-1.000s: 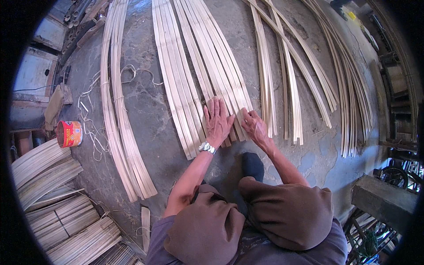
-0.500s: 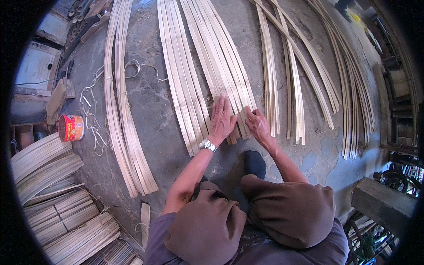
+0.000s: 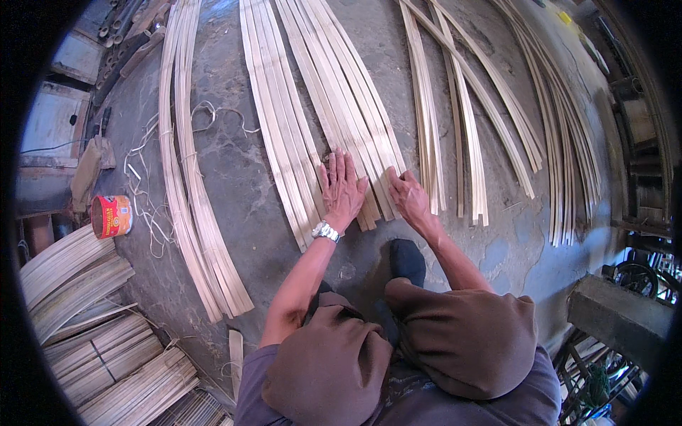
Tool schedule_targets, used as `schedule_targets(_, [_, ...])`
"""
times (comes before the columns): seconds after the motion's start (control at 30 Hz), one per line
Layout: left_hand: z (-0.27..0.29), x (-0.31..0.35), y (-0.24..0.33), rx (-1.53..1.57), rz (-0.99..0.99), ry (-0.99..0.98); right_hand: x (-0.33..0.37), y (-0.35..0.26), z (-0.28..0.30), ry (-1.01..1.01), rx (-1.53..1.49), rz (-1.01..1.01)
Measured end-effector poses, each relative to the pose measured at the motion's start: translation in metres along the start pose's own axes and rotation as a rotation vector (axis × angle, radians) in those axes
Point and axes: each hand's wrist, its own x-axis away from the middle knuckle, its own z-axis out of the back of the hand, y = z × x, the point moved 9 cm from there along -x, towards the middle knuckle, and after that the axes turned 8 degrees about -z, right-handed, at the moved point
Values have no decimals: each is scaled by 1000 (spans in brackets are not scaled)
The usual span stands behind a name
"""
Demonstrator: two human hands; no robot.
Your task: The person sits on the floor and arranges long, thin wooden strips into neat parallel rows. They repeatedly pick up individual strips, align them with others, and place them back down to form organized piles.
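Long pale bamboo strips (image 3: 337, 85) lie side by side on the concrete floor in front of me, in two flat groups with a narrow gap between. My left hand (image 3: 344, 186), a metal watch on its wrist, rests palm down near their close ends, across the gap, with its fingers stretched out. At the outer right edge of the right group is my right hand (image 3: 408, 193). Its fingers are curled in and pinch the edge strip; the thumb is partly hidden. The short strip ends show between and below my hands.
More strips lie in a tied bundle (image 3: 192, 163) on the left and in loose groups (image 3: 465, 135) on the right. A red tin (image 3: 112, 216) stands beside stacked strips (image 3: 106, 355) at lower left. A concrete block (image 3: 618, 319) is at right.
My left hand has slid left and spread flatter over the strips. My right hand has shifted slightly left, its fingers more curled at the edge. The whole view has shifted slightly.
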Motion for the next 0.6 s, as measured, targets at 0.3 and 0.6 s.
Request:
schedule_targets(0.3, [4, 7, 5, 23, 18, 38, -1, 3, 5, 44, -71, -16])
schedule_targets(0.6, [-1, 10, 2, 36, 28, 27, 3, -1, 11, 54, -115, 34])
